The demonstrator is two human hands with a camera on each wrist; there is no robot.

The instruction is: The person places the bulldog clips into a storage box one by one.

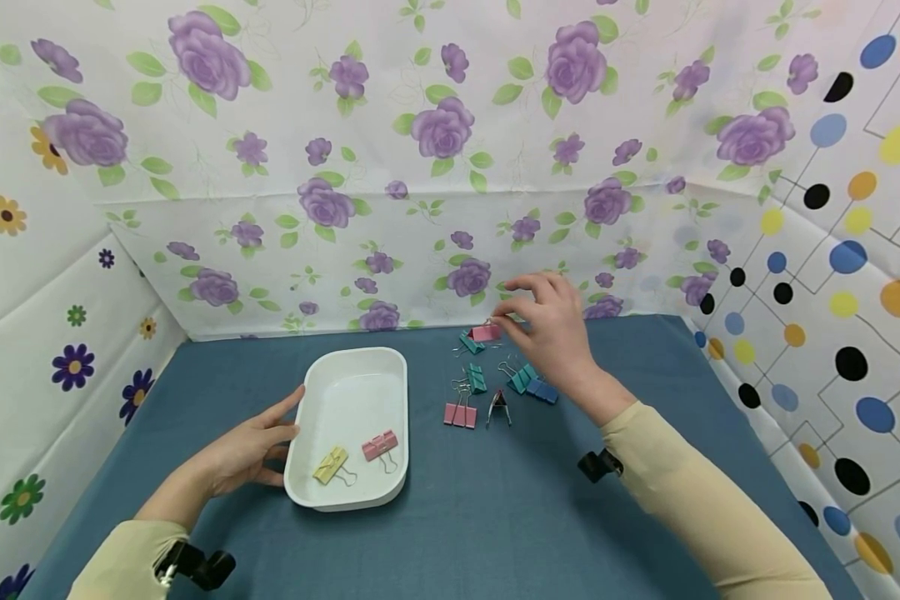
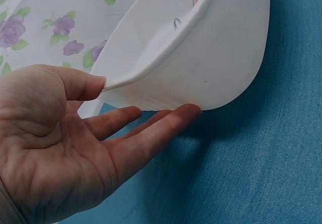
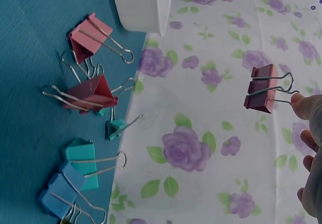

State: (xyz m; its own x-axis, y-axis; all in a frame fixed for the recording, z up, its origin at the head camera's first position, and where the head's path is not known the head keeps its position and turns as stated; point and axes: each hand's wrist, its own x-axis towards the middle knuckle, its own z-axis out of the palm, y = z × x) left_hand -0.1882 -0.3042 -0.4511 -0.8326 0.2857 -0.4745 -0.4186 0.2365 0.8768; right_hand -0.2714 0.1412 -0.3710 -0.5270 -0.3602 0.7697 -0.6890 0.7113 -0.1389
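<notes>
My right hand (image 1: 547, 321) pinches a pink binder clip (image 3: 260, 89) by its wire handle, between thumb and fingertip. In the head view that clip overlaps a teal binder clip (image 1: 472, 342) near the back of the table. At the left, my left hand (image 1: 251, 446) rests against the side of a white tray (image 1: 345, 367). Its thumb (image 2: 88, 84) meets the rim, and the fairly straight fingers (image 2: 166, 126) touch the wall low down. Inside the tray lie a yellow binder clip (image 1: 331, 465) and another pink one (image 1: 379, 445).
Right of the tray, several loose clips lie on the blue cloth (image 1: 495, 517): a pink one (image 1: 460, 416), a clip on end (image 1: 498, 403), teal ones (image 1: 522, 378) and a blue one (image 1: 542, 392). Behind them rises a floral sheet (image 1: 420, 250); patterned sheets flank both sides.
</notes>
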